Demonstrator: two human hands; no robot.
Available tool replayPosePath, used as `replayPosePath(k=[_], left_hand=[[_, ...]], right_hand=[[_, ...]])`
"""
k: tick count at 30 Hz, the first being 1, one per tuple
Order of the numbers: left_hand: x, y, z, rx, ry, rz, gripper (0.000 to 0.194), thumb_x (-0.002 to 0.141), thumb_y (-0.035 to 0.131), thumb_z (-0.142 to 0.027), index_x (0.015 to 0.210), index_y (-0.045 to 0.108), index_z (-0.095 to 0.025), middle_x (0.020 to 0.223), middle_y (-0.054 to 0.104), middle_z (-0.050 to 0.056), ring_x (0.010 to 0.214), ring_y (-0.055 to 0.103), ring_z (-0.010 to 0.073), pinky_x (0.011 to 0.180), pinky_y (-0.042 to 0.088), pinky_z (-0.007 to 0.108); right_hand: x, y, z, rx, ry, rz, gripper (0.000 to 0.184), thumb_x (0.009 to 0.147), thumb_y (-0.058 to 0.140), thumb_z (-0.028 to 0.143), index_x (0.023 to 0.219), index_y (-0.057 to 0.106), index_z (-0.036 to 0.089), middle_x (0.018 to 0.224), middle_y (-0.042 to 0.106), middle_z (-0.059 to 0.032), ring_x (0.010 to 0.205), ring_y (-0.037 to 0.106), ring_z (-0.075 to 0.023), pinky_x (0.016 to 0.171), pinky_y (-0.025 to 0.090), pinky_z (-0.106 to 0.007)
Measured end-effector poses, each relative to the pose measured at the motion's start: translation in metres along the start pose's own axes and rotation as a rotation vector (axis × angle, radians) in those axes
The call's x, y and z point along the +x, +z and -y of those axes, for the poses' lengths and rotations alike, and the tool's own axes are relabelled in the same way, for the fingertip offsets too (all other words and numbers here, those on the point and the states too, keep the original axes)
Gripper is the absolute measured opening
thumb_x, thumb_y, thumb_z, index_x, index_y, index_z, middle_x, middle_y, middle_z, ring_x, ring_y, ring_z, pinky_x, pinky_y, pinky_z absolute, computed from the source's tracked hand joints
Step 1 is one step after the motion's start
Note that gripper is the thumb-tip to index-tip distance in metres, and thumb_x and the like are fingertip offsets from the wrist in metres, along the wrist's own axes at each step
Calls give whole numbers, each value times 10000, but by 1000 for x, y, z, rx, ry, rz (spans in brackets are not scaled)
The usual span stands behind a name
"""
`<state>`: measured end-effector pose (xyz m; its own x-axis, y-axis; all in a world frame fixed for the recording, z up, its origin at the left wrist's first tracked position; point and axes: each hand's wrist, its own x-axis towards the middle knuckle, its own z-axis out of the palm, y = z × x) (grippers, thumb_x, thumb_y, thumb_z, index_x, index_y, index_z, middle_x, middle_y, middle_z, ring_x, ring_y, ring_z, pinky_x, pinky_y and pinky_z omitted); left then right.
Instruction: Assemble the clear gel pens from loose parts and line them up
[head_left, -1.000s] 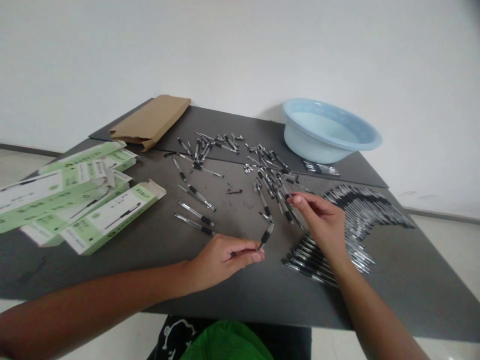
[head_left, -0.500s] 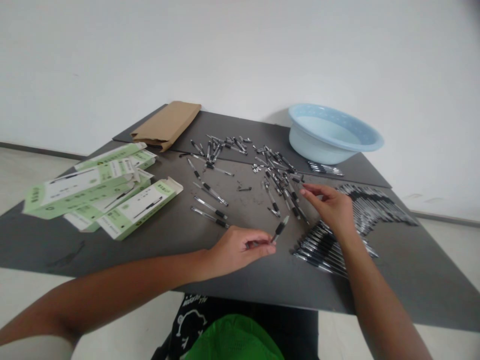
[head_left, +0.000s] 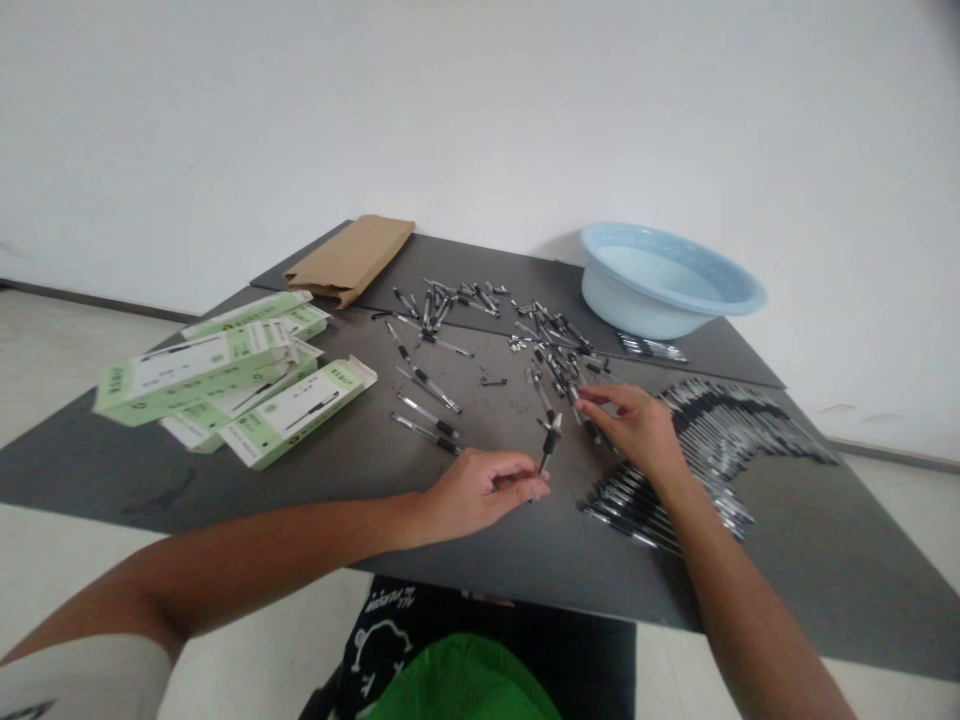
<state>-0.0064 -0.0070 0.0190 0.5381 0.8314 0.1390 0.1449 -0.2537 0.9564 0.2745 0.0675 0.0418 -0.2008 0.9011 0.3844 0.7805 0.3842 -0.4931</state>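
My left hand (head_left: 480, 497) pinches a gel pen (head_left: 550, 442) with a black grip, which stands tilted up from the fingertips over the front of the table. To the right, my right hand (head_left: 639, 428) reaches over the edge of a loose pile of pens (head_left: 559, 360). Its thumb and fingers are brought together; whatever lies between them is too small to make out. Below and behind the right wrist, a neat row of pens (head_left: 637, 500) lies side by side. Several single pens (head_left: 426, 430) lie left of the pile.
Green and white pen boxes (head_left: 300, 410) are stacked at the left on the grey table (head_left: 315, 500). A brown paper bag (head_left: 352, 255) lies at the back left. At the back right stands a light blue basin (head_left: 637, 300). More pens (head_left: 750, 400) fan out on the right.
My right hand has moved left and slightly down, closer to the held pen. The pen in my left hand is now more upright. The view has shifted a little.
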Motion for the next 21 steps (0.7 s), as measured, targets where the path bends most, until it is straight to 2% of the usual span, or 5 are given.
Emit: replayPosePath(k=[7,11,15,18,21], left_hand=[[-2,0,-1,7,16,7,287,1050,610,-379,1094,750,-133,1013,840,96,891,798,194,779,604,259],[-3,-1,-3,25,44,8,283,1040,610,-366,1126,736,-127,1012,840,100,867,802,193,735,594,243],[-4,-1,-4,78,81,6,273,1032,609,-354,1126,747,-137,960,841,80,790,787,184,656,560,222],[-4,-1,-3,138,113,0,268,1013,634,-359,1100,762,-140,854,822,52,664,727,155,599,515,211],[-5,-1,-2,188,151,0,247,990,654,-353,1045,775,-145,799,793,34,586,652,125,570,468,208]], right_hand=[[4,8,0,-4,-68,5,263,945,700,442,1078,835,259,1099,835,-80,1062,749,-277,996,546,-428],[6,8,-4,-27,-66,-20,270,944,698,457,1069,835,261,1100,837,-77,1065,751,-275,990,557,-429],[11,-1,-2,-82,-60,-40,319,960,666,482,1098,833,248,1116,832,-98,1064,749,-296,969,566,-451],[18,-10,7,-131,-101,48,322,958,680,473,1105,835,232,1113,832,-103,1061,749,-305,966,561,-445],[31,-15,19,-176,-178,228,280,947,714,432,1118,836,247,1126,832,-73,1059,752,-287,959,557,-403]])
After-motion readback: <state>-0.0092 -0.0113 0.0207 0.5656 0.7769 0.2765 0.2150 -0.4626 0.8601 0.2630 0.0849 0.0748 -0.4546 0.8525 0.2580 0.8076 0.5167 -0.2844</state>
